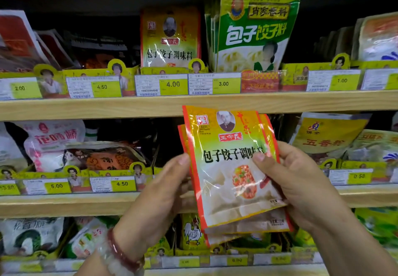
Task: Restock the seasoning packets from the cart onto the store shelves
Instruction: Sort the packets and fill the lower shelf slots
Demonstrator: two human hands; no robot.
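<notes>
Wooden store shelves (150,105) fill the background, with yellow price tags (173,85) along their edges. Before them, both hands hold a small stack of seasoning packets (228,168) upright. The left hand (159,189) grips the left edge, its thumb on the front. The right hand (301,181) grips the right edge, thumb over the print. A matching packet (170,39) stands on the upper shelf.

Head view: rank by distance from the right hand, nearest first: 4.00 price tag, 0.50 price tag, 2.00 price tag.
From the right hand:
1. 0.50 price tag, just right of the hand, same shelf level.
2. 4.00 price tag, up and left, one shelf above.
3. 2.00 price tag, far left of that upper shelf.
</notes>
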